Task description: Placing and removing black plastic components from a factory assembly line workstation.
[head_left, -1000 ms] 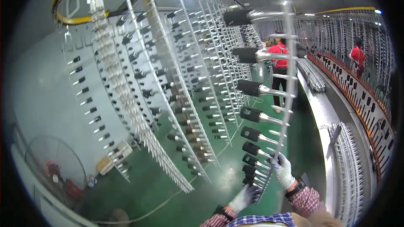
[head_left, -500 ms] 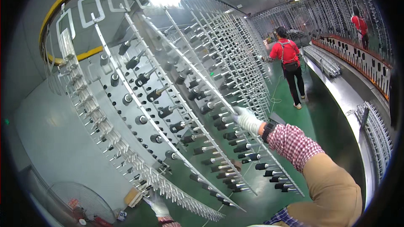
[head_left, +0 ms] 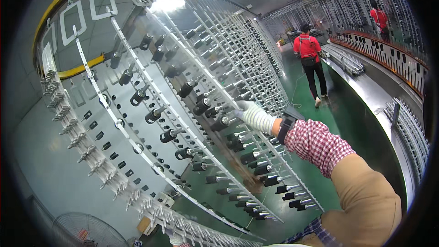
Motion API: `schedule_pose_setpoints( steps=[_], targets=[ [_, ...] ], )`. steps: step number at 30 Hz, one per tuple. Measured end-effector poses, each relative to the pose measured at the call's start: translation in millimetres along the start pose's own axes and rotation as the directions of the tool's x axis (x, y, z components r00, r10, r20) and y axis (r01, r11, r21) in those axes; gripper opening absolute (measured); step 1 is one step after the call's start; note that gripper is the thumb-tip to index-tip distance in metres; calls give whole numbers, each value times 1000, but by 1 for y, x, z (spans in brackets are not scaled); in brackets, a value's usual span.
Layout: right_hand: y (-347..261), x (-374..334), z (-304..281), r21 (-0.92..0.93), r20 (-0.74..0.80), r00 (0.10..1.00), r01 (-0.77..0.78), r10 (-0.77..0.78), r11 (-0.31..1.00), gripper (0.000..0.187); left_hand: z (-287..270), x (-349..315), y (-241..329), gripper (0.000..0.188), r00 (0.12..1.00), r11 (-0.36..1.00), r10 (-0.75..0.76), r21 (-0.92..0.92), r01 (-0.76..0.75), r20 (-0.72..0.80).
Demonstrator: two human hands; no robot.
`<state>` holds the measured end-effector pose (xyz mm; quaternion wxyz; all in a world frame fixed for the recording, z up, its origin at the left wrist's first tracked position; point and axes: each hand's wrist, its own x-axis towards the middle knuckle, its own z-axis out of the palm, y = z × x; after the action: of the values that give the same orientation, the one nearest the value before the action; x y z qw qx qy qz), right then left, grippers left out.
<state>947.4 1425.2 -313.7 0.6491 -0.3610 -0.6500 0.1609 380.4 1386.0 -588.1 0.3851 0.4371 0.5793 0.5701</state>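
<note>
My right hand, in a white striped knit glove, is closed round a long metal rack bar that hangs at a slant. Short pegs along this bar carry black cylindrical parts. At the lower edge my gloved left hand shows only in part, behind a rack of bare metal hooks; its fingers are hidden. Between my hands hang more racks, one a flat pale bar and another a pegged bar with black parts.
A yellow-edged overhead rail carries the racks on rectangular hangers. A person in a red top walks on the green floor at the right. A metal bench holds piled racks. A fan stands at lower left.
The racks have shifted left in view, and the pale bar has turned, its black parts no longer facing me. My left hand has sunk behind the hooks. The person in red has turned and moved.
</note>
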Motion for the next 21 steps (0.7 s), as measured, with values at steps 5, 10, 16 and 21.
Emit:
schedule_pose_setpoints(
  steps=[5,10,16,21],
  targets=[
    [26,-12,6,14,-24,999,-44,45,999,37,20,-40,8,85,999,993,-31,115,28,24],
    [36,-1,8,104,16,993,-121,120,987,39,21,-89,70,85,994,991,97,93,-92,-47],
    [33,0,-3,12,51,997,-63,63,998,39,40,-160,178,86,895,920,388,35,-390,-218],
    [27,-8,-10,-266,73,990,-100,124,959,37,90,-222,215,87,776,830,540,51,-556,-327]
  ],
)
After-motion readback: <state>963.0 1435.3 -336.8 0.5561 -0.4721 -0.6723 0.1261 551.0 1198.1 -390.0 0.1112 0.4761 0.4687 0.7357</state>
